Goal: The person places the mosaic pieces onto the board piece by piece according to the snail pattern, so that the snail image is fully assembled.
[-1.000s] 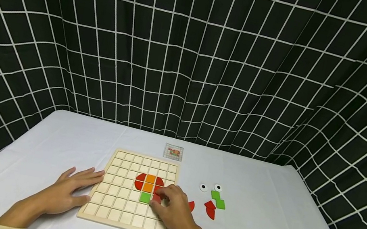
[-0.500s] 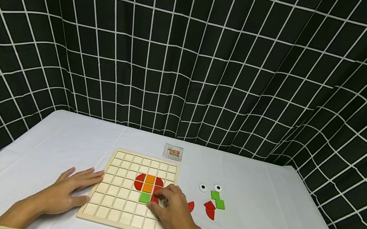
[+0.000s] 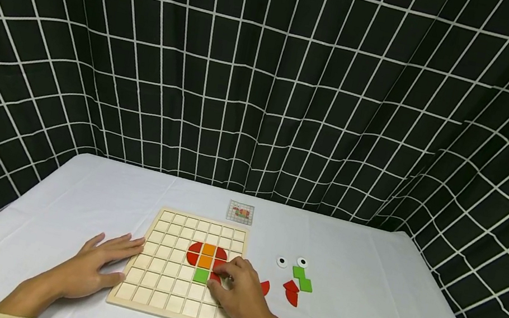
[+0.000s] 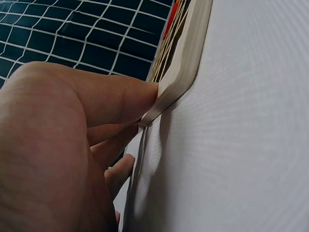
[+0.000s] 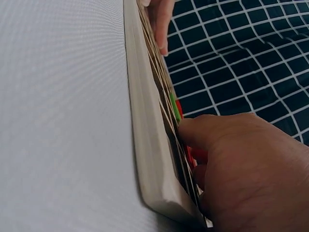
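Right hand (image 3: 240, 290) pinches red piece (image 3: 214, 276) on board (image 3: 170, 315) — just right of green square (image 3: 201, 276), partly covered, long axis unclear. Left hand (image 3: 96, 268) farther off — fingers extended, grasping nothing, touching board's left edge.

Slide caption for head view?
Left hand touches the edge of the gridded board; right hand pinches a red piece beside the green square.

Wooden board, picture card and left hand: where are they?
Wooden board (image 3: 165, 283), head view: a bare square of its grid.
Picture card (image 3: 240, 213), head view: its printed face.
Left hand (image 3: 93, 265), head view: its back.
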The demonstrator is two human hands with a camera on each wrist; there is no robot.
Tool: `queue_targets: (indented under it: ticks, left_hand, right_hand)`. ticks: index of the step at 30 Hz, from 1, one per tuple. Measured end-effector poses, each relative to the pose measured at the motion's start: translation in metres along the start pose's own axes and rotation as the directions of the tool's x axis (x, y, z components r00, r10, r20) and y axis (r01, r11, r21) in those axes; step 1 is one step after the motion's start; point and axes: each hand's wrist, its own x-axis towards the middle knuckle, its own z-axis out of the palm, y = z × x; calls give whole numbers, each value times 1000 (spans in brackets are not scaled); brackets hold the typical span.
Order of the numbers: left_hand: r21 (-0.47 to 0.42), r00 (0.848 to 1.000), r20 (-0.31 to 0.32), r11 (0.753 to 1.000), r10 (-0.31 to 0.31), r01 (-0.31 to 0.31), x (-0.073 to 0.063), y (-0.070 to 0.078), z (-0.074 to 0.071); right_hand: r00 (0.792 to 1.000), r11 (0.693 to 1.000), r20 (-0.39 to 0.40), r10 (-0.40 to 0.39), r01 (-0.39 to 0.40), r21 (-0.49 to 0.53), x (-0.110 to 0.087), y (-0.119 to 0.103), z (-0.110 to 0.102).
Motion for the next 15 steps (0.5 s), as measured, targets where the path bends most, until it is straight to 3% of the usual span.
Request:
queue_targets:
  ticks: [7, 15]
  left_hand:
    - [-6, 1000, 8, 1000, -12, 12, -1, 0, -1]
    - [-17, 999, 31, 1000, -26, 26, -1, 1, -1]
  right_hand:
    - [999, 998, -45, -1, 4, 59, 0, 0, -6]
    - [983, 998, -177, 56, -52, 30, 0, 6, -40]
